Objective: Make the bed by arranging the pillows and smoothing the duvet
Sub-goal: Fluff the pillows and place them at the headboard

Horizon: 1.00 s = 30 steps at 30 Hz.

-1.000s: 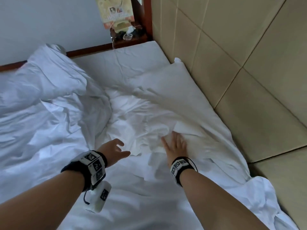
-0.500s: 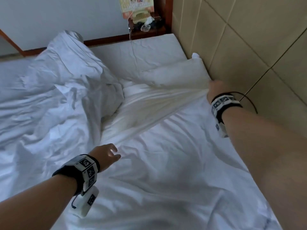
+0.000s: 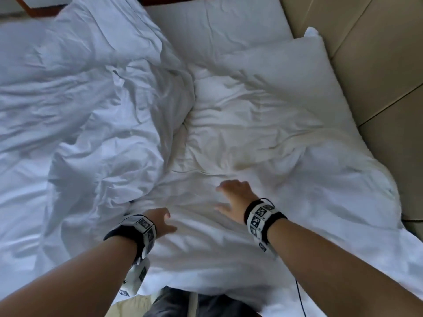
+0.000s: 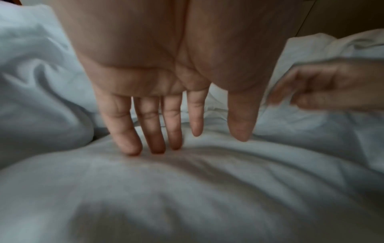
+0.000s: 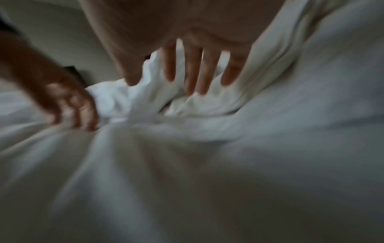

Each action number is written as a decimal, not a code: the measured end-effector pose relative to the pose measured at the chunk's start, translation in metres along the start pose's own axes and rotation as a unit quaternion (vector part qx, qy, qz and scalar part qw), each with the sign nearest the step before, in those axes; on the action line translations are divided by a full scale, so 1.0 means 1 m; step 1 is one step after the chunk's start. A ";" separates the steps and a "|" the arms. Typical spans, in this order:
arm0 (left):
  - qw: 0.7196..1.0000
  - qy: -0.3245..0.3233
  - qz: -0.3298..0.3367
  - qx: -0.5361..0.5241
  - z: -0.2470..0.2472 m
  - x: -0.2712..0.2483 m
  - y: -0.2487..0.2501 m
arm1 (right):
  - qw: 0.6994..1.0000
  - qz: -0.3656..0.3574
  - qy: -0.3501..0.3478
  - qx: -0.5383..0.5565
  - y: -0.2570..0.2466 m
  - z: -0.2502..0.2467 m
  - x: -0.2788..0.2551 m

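Observation:
A rumpled white duvet (image 3: 87,106) lies bunched over the left half of the bed. A white pillow (image 3: 288,72) lies at the right, against the padded wall. Both hands are low on the wrinkled white cover (image 3: 229,248) near the bed's front edge. My left hand (image 3: 163,221) is flat, and in the left wrist view its straight fingertips (image 4: 153,148) press into the fabric (image 4: 187,189). My right hand (image 3: 231,197) is spread with straight fingers just over the folds, blurred in the right wrist view (image 5: 166,85). Neither hand holds anything.
A beige padded headboard (image 3: 377,65) runs along the right side of the bed. A strip of dark wooden frame (image 3: 34,9) shows at the top left. My dark trousers (image 3: 178,303) and a thin black cable (image 3: 299,298) are at the bottom edge.
My right hand let go of the fabric it was pulling by the padded wall and came back to the middle, near the left hand. The view has tilted down.

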<state>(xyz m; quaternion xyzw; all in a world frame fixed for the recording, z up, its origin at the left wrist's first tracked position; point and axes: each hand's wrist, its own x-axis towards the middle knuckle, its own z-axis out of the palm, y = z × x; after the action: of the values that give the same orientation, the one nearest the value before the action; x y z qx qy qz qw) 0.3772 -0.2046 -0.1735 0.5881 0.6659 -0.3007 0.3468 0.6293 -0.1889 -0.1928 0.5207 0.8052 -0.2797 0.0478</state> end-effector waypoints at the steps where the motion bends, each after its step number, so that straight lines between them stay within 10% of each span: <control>1: 1.000 -0.008 0.011 0.011 0.006 0.004 -0.005 | 0.998 -0.013 -0.067 0.012 -0.018 0.019 0.000; 5: 0.995 -0.005 0.033 0.093 0.031 0.007 -0.038 | 0.978 0.040 -0.194 0.059 -0.080 0.089 -0.006; 20: 0.983 -0.090 0.125 0.095 0.074 -0.020 -0.176 | 0.935 0.269 -0.227 0.033 -0.187 0.140 0.003; 22: 0.988 0.021 0.141 0.052 0.053 -0.025 -0.179 | 0.941 0.281 -0.179 0.063 -0.207 0.120 0.025; 24: 0.952 0.262 0.156 0.015 0.024 -0.029 -0.183 | 0.944 0.293 -0.088 0.123 -0.225 0.096 0.048; 26: 0.915 0.391 0.095 0.012 -0.011 -0.029 -0.188 | 0.932 0.298 -0.003 0.209 -0.237 0.071 0.071; 30: 0.935 0.232 -0.161 -0.213 -0.062 -0.010 -0.217 | 0.885 0.286 0.101 0.353 -0.253 0.026 0.116</control>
<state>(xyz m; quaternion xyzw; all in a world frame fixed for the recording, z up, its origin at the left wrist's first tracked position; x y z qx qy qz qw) 0.1561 -0.1878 -0.1314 0.4385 0.8622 -0.0585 0.2469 0.3524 -0.1841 -0.1564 0.7363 0.4699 -0.4654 -0.1432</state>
